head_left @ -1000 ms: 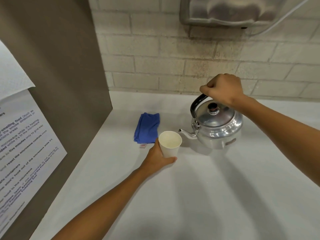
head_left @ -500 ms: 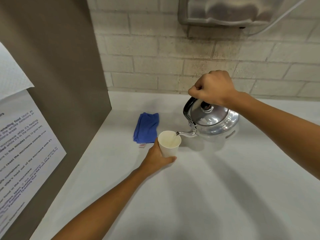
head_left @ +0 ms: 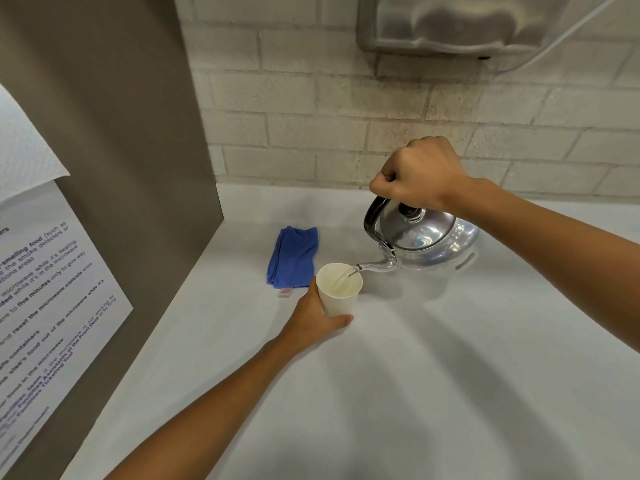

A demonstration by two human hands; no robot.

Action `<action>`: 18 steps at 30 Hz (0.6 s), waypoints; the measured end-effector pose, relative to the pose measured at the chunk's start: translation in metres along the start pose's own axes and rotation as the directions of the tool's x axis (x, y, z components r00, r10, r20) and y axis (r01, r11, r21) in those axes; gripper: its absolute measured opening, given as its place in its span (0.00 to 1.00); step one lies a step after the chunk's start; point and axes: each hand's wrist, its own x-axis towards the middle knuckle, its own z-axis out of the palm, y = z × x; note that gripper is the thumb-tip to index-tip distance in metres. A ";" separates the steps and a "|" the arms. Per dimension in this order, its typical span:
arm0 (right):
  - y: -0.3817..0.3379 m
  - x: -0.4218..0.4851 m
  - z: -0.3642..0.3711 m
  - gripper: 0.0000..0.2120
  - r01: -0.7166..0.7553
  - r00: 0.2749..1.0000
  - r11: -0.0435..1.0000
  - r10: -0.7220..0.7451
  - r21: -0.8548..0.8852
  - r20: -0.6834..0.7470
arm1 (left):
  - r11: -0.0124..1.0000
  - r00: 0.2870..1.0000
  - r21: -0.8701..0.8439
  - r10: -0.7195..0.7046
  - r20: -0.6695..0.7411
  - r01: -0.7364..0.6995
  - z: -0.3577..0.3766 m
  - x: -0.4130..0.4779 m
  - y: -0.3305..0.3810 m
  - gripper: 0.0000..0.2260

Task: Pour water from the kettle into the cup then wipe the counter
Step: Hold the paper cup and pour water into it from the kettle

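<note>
Right hand (head_left: 420, 173): closed in a fist around the black handle (head_left: 372, 216) of the kettle (head_left: 429, 242), knuckles up, forearm reaching in from the right edge. The kettle is polished metal, with a domed lid and a dark knob (head_left: 408, 210) just under the fist. It is tilted toward the left, its spout (head_left: 375, 266) pointing down and left, the tip over the rim of the cup (head_left: 338, 289). Whether its base touches the counter cannot be told.

Water (head_left: 343, 277): a thin stream runs from the spout tip into the cup and pools pale at the bottom.

Left hand (head_left: 313, 318): wrapped around the lower wall of the cup, thumb on the near side, fingers hidden behind it, forearm coming up from the bottom edge. The cup is white paper, upright, open at the top, standing on or just above the counter; contact is hidden by the hand.

Cloth (head_left: 294, 256): blue, folded into a long rectangle, lying flat on the counter just beyond and left of the cup, near it but apart. A small pale tag (head_left: 284, 292) lies at its near end.

Counter (head_left: 415, 393): white, smooth, showing soft shadows of both arms and the kettle.

Panel (head_left: 114, 150): brown, upright, bounding the counter on the left. A printed notice (head_left: 45, 306) hangs on it, with a sheet of white paper (head_left: 20, 147) overlapping the top.

Wall (head_left: 311, 116): pale painted brick behind the counter, carrying a metal dispenser (head_left: 460, 22) at the top edge.
</note>
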 end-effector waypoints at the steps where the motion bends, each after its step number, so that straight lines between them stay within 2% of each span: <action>1: -0.001 0.000 -0.001 0.21 0.002 1.000 1.000 -0.002 -0.003 0.000 | 1.000 1.000 0.001 -0.001 -0.001 0.001 0.000 0.000 0.000 0.38; 18: -0.005 0.006 -0.004 0.20 0.042 0.999 0.998 -0.041 -0.039 0.026 | 1.000 1.000 -0.019 -0.015 0.003 0.015 0.000 0.000 -0.002 0.36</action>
